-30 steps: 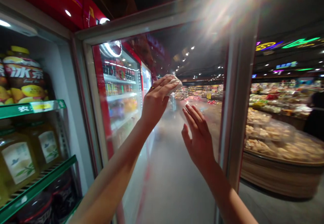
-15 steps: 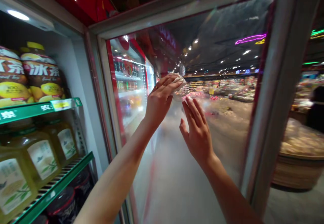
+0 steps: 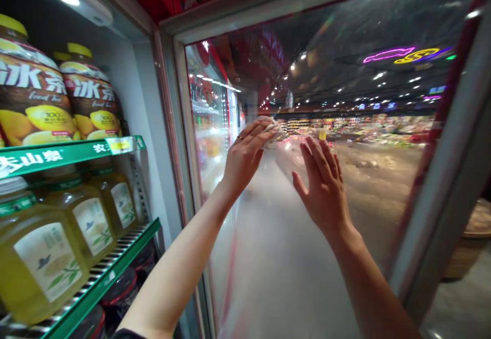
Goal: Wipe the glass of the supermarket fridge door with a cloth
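with our left hand [image 3: 247, 150], we clamped a pale cloth [image 3: 277, 133] up against the glass door [image 3: 291, 272]; our right hand [image 3: 325, 188] was open beside it, thumb apart, though we could not tell whether it touched; bottled drinks [image 3: 49, 262] stood on green-edged shelves [image 3: 100, 280] to our left.

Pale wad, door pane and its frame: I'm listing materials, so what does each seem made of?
Wad: soft, matt fabric or perhaps paper, judging by its creases under the left hand; I can't tell which.
Pane: probably smooth, glossy glass, as it is see-through with faint reflections.
Frame: likely metal, satin grey, by its straight edges and dull sheen, though plastic is possible.
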`<state>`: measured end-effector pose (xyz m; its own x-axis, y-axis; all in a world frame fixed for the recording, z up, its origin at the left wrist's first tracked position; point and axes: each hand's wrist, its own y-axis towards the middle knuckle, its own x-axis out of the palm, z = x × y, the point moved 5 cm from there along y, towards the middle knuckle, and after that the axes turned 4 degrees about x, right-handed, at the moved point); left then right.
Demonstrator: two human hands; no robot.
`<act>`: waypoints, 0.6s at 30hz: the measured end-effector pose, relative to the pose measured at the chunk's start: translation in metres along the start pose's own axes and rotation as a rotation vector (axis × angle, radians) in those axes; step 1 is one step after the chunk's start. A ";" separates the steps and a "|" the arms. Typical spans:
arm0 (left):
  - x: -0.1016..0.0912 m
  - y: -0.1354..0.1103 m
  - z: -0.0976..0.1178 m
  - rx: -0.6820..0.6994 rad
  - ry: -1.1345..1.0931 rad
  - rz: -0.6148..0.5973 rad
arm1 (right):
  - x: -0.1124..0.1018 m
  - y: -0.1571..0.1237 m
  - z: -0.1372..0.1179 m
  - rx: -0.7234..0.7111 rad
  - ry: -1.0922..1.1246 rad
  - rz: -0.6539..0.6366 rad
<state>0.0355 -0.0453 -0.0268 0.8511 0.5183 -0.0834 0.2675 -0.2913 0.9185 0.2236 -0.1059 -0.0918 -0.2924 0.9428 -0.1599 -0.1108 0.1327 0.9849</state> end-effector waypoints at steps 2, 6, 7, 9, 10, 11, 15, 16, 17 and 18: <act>-0.003 -0.011 0.000 0.032 -0.008 -0.020 | 0.002 -0.003 -0.007 0.012 -0.001 -0.006; -0.018 -0.016 -0.020 -0.034 -0.009 -0.021 | 0.017 -0.011 -0.038 0.025 0.038 -0.071; -0.022 -0.015 -0.026 -0.056 -0.007 -0.002 | 0.024 -0.013 -0.047 0.029 0.052 -0.092; -0.026 -0.014 -0.032 -0.079 -0.005 0.039 | 0.038 -0.015 -0.062 0.047 0.063 -0.122; -0.027 -0.016 -0.033 -0.079 -0.007 0.049 | 0.044 -0.016 -0.068 0.060 0.052 -0.129; -0.028 -0.019 -0.032 -0.074 -0.010 0.049 | 0.049 -0.016 -0.072 0.072 0.034 -0.132; -0.036 -0.040 -0.038 -0.063 -0.017 0.016 | 0.056 -0.017 -0.076 0.092 -0.039 -0.120; -0.040 -0.043 -0.044 -0.075 -0.007 0.040 | 0.056 -0.017 -0.076 0.088 -0.044 -0.122; -0.046 -0.045 -0.052 -0.091 0.006 0.075 | 0.056 -0.017 -0.076 0.086 -0.046 -0.127; -0.050 -0.045 -0.060 -0.108 0.018 0.112 | 0.055 -0.017 -0.075 0.084 -0.046 -0.132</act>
<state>-0.0463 -0.0101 -0.0405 0.8645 0.5018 0.0276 0.1204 -0.2601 0.9580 0.1379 -0.0796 -0.1224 -0.2364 0.9282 -0.2873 -0.0648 0.2800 0.9578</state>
